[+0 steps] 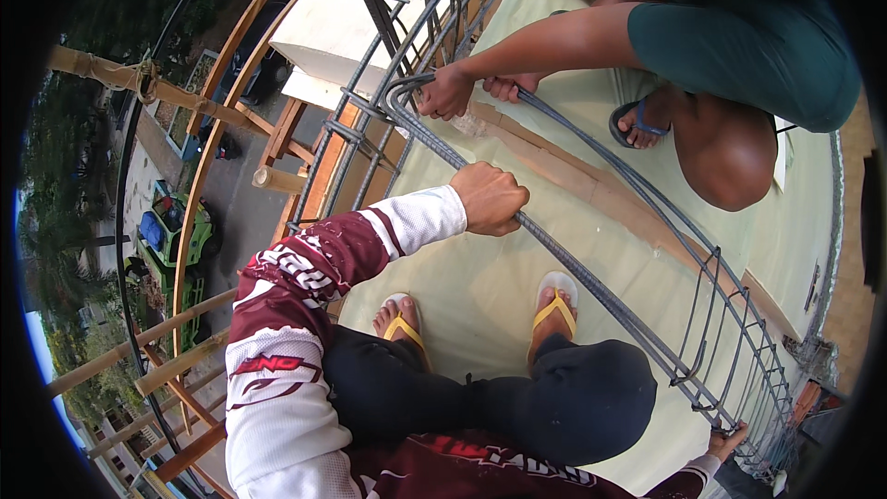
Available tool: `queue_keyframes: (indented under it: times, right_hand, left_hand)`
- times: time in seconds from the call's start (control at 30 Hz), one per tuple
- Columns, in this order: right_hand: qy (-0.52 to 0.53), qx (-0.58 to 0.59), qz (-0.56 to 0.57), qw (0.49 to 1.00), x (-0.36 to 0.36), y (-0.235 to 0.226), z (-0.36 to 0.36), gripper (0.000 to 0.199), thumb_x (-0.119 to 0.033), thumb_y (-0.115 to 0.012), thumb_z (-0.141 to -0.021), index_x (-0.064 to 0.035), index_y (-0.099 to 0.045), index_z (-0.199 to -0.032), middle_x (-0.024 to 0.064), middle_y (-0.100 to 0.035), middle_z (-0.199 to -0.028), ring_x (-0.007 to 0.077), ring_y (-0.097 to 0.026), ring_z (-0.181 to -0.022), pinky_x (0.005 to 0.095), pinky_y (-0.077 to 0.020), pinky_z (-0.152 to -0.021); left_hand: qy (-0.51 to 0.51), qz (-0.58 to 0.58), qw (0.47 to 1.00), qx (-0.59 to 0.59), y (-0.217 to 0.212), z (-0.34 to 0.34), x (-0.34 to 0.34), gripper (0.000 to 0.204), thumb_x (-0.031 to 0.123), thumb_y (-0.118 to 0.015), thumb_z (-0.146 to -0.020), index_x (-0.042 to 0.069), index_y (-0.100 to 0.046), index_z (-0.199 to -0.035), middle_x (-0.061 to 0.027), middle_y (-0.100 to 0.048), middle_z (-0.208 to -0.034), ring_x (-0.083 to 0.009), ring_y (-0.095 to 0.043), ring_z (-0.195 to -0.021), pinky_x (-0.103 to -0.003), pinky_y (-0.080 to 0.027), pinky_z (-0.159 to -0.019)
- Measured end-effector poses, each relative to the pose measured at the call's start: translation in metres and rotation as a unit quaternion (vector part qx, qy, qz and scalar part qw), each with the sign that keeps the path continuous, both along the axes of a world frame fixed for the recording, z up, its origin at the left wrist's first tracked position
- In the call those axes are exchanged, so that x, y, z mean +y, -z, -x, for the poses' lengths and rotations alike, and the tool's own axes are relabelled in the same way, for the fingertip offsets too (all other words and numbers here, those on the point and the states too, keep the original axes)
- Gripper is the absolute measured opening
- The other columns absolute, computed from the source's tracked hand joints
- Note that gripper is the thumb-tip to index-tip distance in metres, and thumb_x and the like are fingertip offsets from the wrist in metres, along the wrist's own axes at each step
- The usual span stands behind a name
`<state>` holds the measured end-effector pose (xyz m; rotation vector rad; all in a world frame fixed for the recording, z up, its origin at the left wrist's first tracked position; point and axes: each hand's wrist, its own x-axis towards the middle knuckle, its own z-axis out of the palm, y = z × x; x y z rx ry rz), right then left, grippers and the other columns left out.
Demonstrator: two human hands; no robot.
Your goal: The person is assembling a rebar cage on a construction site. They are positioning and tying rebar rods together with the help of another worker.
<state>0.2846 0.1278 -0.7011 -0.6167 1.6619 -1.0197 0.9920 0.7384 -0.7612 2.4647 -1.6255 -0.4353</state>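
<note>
My left hand (494, 199) is closed around long steel reinforcing bars (591, 282) that slant from upper left to lower right across my front. At their far end the bars curve into hooks (402, 92). My right hand (726, 444) is at the lower right, by the near end of the same bars, its fingers against the steel and partly hidden. Thin stirrups (730, 323) tie these bars into a cage there. A co-worker's hand (448, 92) is at the hooked ends. The co-worker's other hand (510, 86) grips a second pair of bars (601, 152).
A crouching co-worker in green (739, 65) is at the upper right. Upright rebar (374, 5) stands at the far left, with a tied cage (346, 152) beneath. Wooden scaffold poles (157, 88) line the left edge, above a street with a green vehicle (180, 249). A plank (554, 162) lies on the pale deck (462, 286).
</note>
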Motion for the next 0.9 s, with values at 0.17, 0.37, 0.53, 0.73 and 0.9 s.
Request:
queue_keyframes:
  times: [0.17,0.37,0.53,0.73,0.9]
  right_hand:
    - [-0.051,0.076,0.076,0.993,0.003,-0.006,0.000,0.046,-0.040,-0.071,-0.078,-0.0165,-0.049,-0.110,0.0068,-0.042,-0.123,0.0237,-0.044,-0.106,0.0462,-0.0480,-0.086]
    - [-0.043,0.066,0.067,0.995,0.011,-0.019,-0.001,0.042,-0.040,-0.070,-0.080,-0.0148,-0.051,-0.107,0.0068,-0.049,-0.116,0.0250,-0.049,-0.099,0.0468,-0.0506,-0.080]
    - [-0.053,0.066,0.073,0.994,0.008,-0.018,0.009,0.042,-0.039,-0.068,-0.082,-0.0121,-0.051,-0.110,0.0083,-0.051,-0.116,0.0260,-0.051,-0.096,0.0471,-0.0508,-0.079]
    - [-0.044,0.025,0.005,0.999,0.001,-0.019,-0.001,0.041,-0.039,-0.065,-0.084,-0.0126,-0.050,-0.112,0.0092,-0.051,-0.114,0.0285,-0.053,-0.089,0.0458,-0.0512,-0.077]
    - [-0.028,0.117,0.118,0.986,0.007,-0.035,-0.024,0.032,-0.039,-0.065,-0.084,-0.0185,-0.050,-0.103,0.0079,-0.050,-0.097,0.0260,-0.052,-0.075,0.0400,-0.0514,-0.067]
  left_hand:
    - [-0.016,0.009,1.000,-0.010,0.000,-0.002,0.001,0.023,0.027,-0.067,-0.077,0.006,-0.061,-0.072,-0.0118,-0.065,-0.064,-0.0333,-0.068,-0.063,-0.044,-0.056,-0.057]
    - [-0.002,0.039,0.999,-0.027,0.011,-0.002,0.004,0.018,0.021,-0.065,-0.075,0.005,-0.061,-0.068,-0.0130,-0.067,-0.064,-0.0308,-0.070,-0.062,-0.043,-0.057,-0.055]
    - [0.001,0.071,0.996,-0.054,0.014,-0.002,0.007,0.018,0.021,-0.064,-0.075,0.006,-0.058,-0.066,-0.0120,-0.066,-0.061,-0.0302,-0.069,-0.059,-0.043,-0.055,-0.052]
    - [0.000,0.058,0.995,-0.078,0.016,-0.002,0.010,0.023,0.025,-0.068,-0.074,0.007,-0.056,-0.068,-0.0088,-0.062,-0.060,-0.0303,-0.067,-0.059,-0.043,-0.054,-0.051]
    - [0.007,0.072,0.993,-0.089,0.021,-0.009,0.010,0.023,0.025,-0.068,-0.074,0.008,-0.055,-0.068,-0.0078,-0.062,-0.061,-0.0300,-0.066,-0.058,-0.043,-0.053,-0.050]
